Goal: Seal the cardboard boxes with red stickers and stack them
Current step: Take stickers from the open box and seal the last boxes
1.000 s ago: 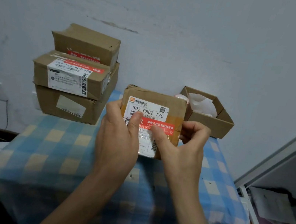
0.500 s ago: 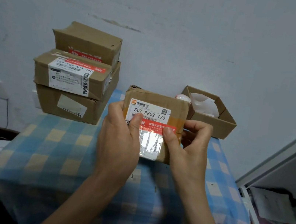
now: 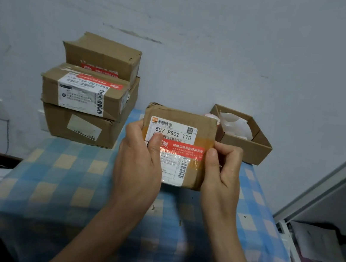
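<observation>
From the head view, I hold the box (image 3: 181,116) up off the worktop (image 3: 65,172), its labelled face tilted toward me. My left hand (image 3: 140,162) grips the box's left edge, fingers curled behind and thumb on the front. My right hand (image 3: 222,172) clamps its right edge the same way. Both hands are closed on it.

The red sticker (image 3: 183,149) lies across the box's face, its long axis running side to side. My left thumb presses its left end and my right thumb sits at its right end, by the box's corner. I judge the strip nearly smoothed down; a last press along it should finish the seal.

The stack (image 3: 91,99) stands left of the box and a little beyond it, against the wall, with red strips showing on its two upper boxes. That is the relation that matters: the box must travel left and away, so my left hand is the nearer one to lead. An open carton (image 3: 248,147) sits behind the box's right side.
</observation>
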